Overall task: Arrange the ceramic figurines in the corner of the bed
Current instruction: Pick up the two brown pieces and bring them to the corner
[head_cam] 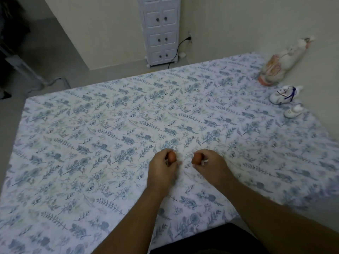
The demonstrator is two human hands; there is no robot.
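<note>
My left hand (162, 166) is closed around a small orange-brown figurine (172, 156) near the middle of the bed (110, 125). My right hand (211, 165) grips a second small orange-brown figurine (197, 158) with a white part poking out at its side. Both hands sit low over the floral sheet, a short gap between them. In the far right corner by the wall stands a tall white and pink figurine (278, 65). In front of it lie a white figurine with a purple ribbon (283, 95) and a smaller white one (293, 110).
A white narrow cabinet (161, 30) with small doors stands against the far wall beyond the bed. A black cable (178, 46) runs from a wall socket down beside it. Grey floor lies to the left of the bed, with dark furniture at the far left.
</note>
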